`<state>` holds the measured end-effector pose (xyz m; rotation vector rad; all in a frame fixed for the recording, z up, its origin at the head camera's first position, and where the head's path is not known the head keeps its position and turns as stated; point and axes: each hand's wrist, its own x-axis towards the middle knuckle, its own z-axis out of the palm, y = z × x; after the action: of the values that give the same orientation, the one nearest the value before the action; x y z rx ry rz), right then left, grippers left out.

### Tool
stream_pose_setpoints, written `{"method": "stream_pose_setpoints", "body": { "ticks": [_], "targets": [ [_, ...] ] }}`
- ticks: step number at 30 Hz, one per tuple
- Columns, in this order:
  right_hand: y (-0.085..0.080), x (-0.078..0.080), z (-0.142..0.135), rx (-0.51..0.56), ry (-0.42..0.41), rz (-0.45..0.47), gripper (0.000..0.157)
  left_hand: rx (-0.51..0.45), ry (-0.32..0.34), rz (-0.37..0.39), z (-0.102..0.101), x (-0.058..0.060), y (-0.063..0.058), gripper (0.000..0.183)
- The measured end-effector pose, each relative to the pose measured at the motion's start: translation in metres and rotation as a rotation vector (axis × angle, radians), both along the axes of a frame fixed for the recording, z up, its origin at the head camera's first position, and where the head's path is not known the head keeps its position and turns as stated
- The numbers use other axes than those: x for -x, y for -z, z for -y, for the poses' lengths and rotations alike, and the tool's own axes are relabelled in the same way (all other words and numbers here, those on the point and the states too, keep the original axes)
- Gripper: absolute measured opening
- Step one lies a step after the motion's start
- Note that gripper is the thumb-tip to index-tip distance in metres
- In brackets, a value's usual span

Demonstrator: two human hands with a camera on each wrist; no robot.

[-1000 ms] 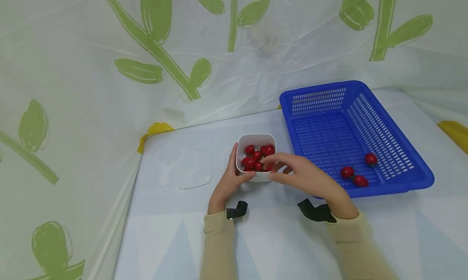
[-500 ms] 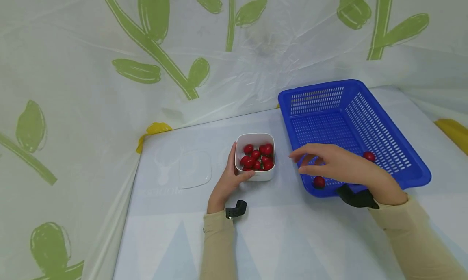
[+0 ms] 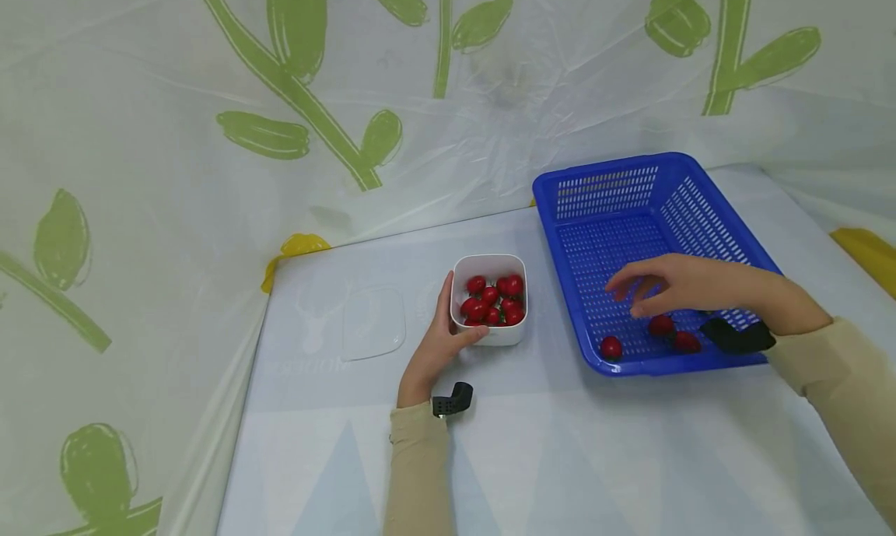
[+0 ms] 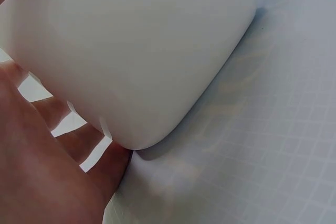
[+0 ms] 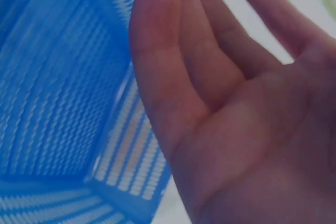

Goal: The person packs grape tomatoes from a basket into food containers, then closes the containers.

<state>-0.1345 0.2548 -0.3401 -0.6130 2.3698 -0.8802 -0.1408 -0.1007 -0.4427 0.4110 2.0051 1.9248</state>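
Note:
A white square container (image 3: 490, 336) with several red cherry tomatoes (image 3: 492, 303) in it stands on the table. My left hand (image 3: 435, 345) grips it, thumb across the front and fingers along the left side; the left wrist view shows those fingers against its plain wall (image 4: 136, 61). Over the blue basket (image 3: 570, 287) hangs my right hand (image 3: 672, 285), its fingers loosely bent and nothing seen between them. Beneath and in front of that hand, a lone cherry tomato (image 3: 611, 348) and a pair of cherry tomatoes (image 3: 661, 325) lie on the basket floor. The right wrist hides part of the basket.
A clear, flat lid (image 3: 374, 322) lies on the table left of the container. Behind the table hangs a white sheet (image 3: 490, 147) printed with green leaves. The basket's raised, slotted walls (image 5: 134, 150) surround the tomatoes at the right.
My right hand has left the container and moved right, over the basket. A cherry tomato lies at the basket's near left corner, uncovered as the hand moved. The left hand keeps its grip.

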Motion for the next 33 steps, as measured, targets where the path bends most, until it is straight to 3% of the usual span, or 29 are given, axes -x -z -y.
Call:
{"method": "stream_pose_setpoints", "body": {
  "ticks": [6,11,13,21,28,33],
  "targets": [
    [0.017,0.014,-0.005,0.006,-0.082,0.12,0.045,0.028,-0.02,-0.002,0.001,0.0,-0.001,0.093],
    [0.03,0.02,-0.001,-0.078,-0.14,0.27,0.047,0.025,-0.014,0.007,0.001,0.0,0.0,0.093],
    [0.033,0.021,0.001,-0.12,-0.161,0.292,0.046,0.036,-0.012,0.009,0.001,0.0,0.0,0.093],
    [0.047,0.025,0.011,-0.147,-0.222,0.283,0.043,0.067,-0.022,0.014,0.002,0.002,0.008,0.092],
    [0.06,0.027,0.02,-0.209,-0.256,0.254,0.034,0.078,-0.01,0.011,-0.001,-0.002,-0.003,0.092],
    [0.061,0.027,0.027,-0.241,-0.289,0.222,0.027,0.068,-0.015,0.027,0.0,0.001,0.002,0.092]
  ]
}}
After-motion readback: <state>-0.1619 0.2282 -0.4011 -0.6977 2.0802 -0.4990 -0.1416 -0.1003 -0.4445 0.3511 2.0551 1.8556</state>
